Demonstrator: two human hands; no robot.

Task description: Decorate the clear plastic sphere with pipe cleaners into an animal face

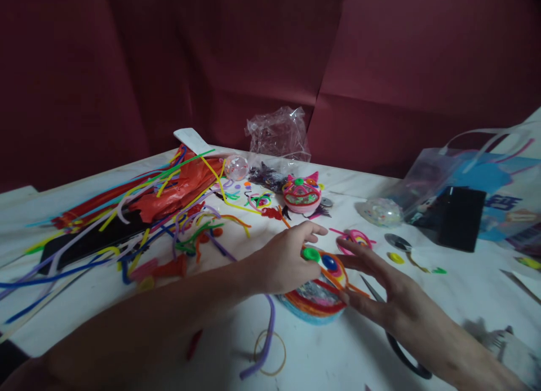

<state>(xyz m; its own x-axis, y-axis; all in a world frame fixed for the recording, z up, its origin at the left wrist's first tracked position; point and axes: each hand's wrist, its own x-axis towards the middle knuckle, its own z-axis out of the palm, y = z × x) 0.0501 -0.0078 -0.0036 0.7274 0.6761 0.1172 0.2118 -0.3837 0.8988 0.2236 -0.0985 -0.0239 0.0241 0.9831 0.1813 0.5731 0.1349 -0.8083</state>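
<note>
A round craft piece (316, 302) lies on the white table, with an orange and light blue rim, a shiny clear middle, and a green and a blue button on top. My left hand (291, 254) rests on its left side, fingers bent around the green button; whether it pinches anything is hidden. On the right side, my right hand (380, 281) has its fingers apart, touching the edge near the blue button and an orange pipe cleaner. Scissors (397, 346) lie partly beneath my right hand.
Pipe cleaners (181, 177) and a red bag spread over the left. Behind stand a pink cat-eared craft (301, 195) and a clear plastic wrapper (279, 134). At right are a black box (461, 218) and a clear bag. A purple pipe cleaner (269, 334) lies in front.
</note>
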